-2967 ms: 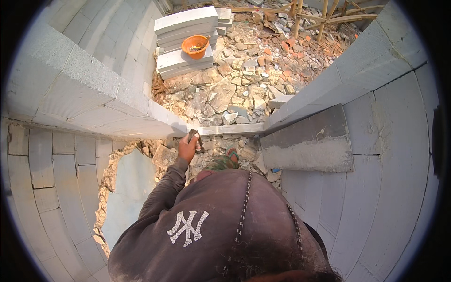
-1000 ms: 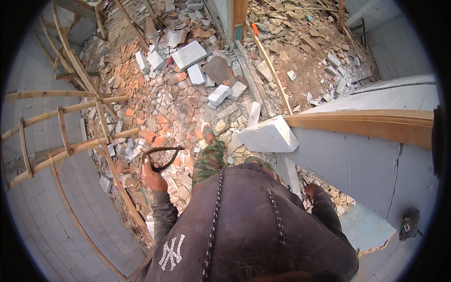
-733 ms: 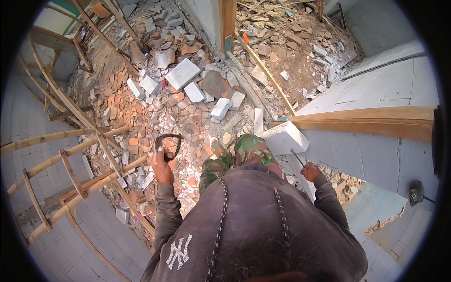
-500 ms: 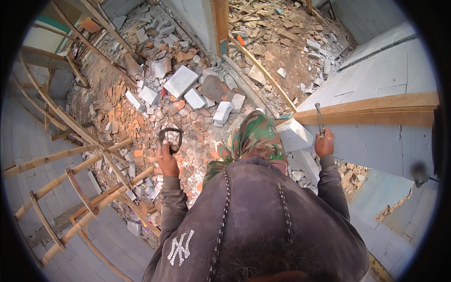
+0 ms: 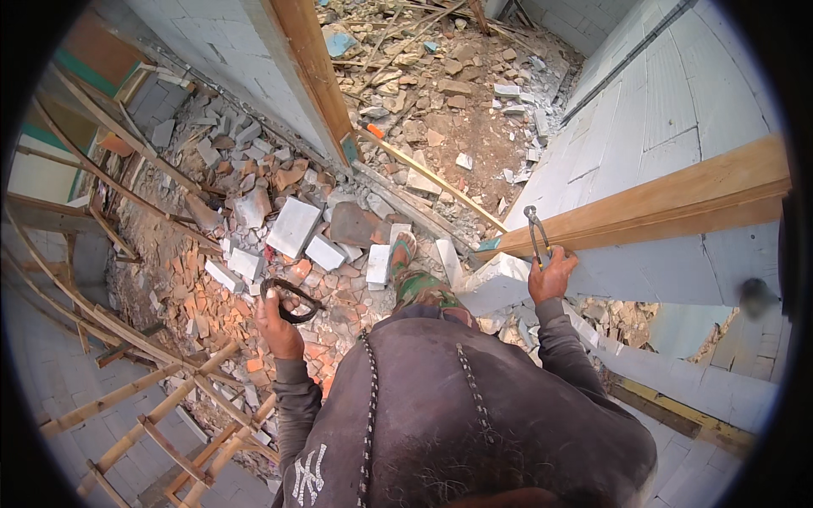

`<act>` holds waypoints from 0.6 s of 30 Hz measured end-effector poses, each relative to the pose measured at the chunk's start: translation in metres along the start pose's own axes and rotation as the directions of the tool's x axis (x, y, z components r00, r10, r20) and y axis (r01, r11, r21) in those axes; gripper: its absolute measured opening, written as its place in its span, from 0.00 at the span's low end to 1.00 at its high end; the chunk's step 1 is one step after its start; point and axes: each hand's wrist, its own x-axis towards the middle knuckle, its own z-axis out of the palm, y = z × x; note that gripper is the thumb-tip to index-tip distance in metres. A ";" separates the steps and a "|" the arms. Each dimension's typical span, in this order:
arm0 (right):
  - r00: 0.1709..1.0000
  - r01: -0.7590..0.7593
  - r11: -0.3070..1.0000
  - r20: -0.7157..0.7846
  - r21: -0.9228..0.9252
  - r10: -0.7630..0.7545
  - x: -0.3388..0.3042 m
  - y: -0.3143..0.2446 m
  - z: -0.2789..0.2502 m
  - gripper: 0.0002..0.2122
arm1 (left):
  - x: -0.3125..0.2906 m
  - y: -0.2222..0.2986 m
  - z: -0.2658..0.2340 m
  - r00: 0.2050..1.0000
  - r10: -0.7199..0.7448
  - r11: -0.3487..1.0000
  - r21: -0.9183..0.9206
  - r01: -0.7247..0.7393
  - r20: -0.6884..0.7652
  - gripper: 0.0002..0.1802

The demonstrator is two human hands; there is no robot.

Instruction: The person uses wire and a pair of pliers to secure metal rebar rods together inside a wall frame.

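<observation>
My left hand (image 5: 282,332) is closed round a small dark coil of wire (image 5: 298,318), its loop standing out above broken red tile on the ground. On the other side, my right hand (image 5: 552,276) grips the handles of a pair of pincers (image 5: 531,215), jaws pointing up and away from me. The pincers are just in front of a wooden door-frame beam (image 5: 644,205); whether they touch it I cannot tell. A white block (image 5: 500,273) lies to the left of that hand. Most of the fingers on the handles are hidden.
Rubble of tile shards (image 5: 199,309) and pale blocks (image 5: 294,227) covers the ground. My sandalled foot (image 5: 406,245) stands near a sill (image 5: 406,207). A yellowish batten (image 5: 436,179) leans across the doorway. Bamboo poles (image 5: 169,406) fill the lower left; a grey block wall (image 5: 652,93) rises right.
My view has shifted forward and to the right, and one foot has come into sight ahead. Both hands keep their hold; the pincers' jaws now show more clearly, with the handles spread.
</observation>
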 end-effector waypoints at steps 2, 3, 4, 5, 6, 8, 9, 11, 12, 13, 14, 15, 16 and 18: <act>0.996 -0.091 0.995 -0.016 0.033 0.092 0.009 -0.006 0.003 0.21 | 0.020 0.007 0.035 0.993 0.011 1.000 -0.007 -0.010 0.114 0.14; 0.993 -0.119 0.992 0.006 0.052 0.119 0.013 -0.008 0.003 0.21 | 0.032 0.012 0.052 0.991 -0.030 0.999 0.031 0.026 0.134 0.14; 0.991 -0.126 0.989 -0.023 0.077 0.128 0.016 -0.009 0.004 0.21 | 0.042 0.017 0.072 0.985 0.043 0.992 0.109 -0.061 0.165 0.15; 0.989 -0.142 0.984 -0.029 0.106 0.146 0.018 -0.011 0.004 0.21 | 0.056 0.022 0.091 0.971 0.033 0.994 0.091 -0.056 0.235 0.15; 0.991 -0.127 0.989 -0.040 0.076 0.131 0.020 -0.010 0.003 0.20 | 0.070 0.025 0.111 0.953 0.021 0.996 0.075 -0.046 0.301 0.15; 0.993 -0.112 0.993 -0.035 0.032 0.113 0.021 -0.011 0.004 0.19 | 0.099 0.035 0.151 0.901 0.029 0.997 0.047 -0.055 0.434 0.14; 0.993 -0.118 0.993 -0.031 0.006 0.118 0.021 -0.012 0.006 0.19 | 0.114 0.035 0.173 0.890 0.026 0.998 0.037 -0.048 0.455 0.14; 0.987 -0.159 0.987 -0.003 -0.003 0.159 0.022 -0.015 0.011 0.16 | 0.141 0.041 0.218 0.864 0.028 0.999 0.016 -0.042 0.502 0.14; 0.985 -0.169 0.986 -0.014 -0.006 0.169 0.024 -0.017 0.016 0.15 | 0.155 0.041 0.241 0.840 0.023 1.000 -0.012 -0.020 0.542 0.13; 0.986 -0.164 0.986 -0.043 -0.006 0.163 0.026 -0.019 0.020 0.15 | 0.167 0.046 0.262 0.821 0.034 0.999 0.012 -0.050 0.570 0.13; 0.975 -0.220 0.974 -0.054 -0.057 0.217 0.028 -0.021 0.026 0.14 | 0.178 0.051 0.284 0.795 0.045 0.996 0.032 -0.081 0.605 0.13; 0.958 -0.285 0.958 -0.028 -0.032 0.284 0.030 -0.023 0.031 0.16 | 0.189 0.054 0.305 0.761 0.058 0.991 0.052 -0.120 0.646 0.14; 0.942 -0.336 0.942 -0.018 -0.003 0.336 0.032 -0.025 0.035 0.17 | 0.198 0.061 0.324 0.740 0.048 0.995 0.035 -0.096 0.670 0.14; 0.932 -0.361 0.932 -0.032 -0.009 0.361 0.034 -0.026 0.043 0.19 | 0.216 0.074 0.363 0.700 0.029 0.999 -0.006 -0.035 0.714 0.15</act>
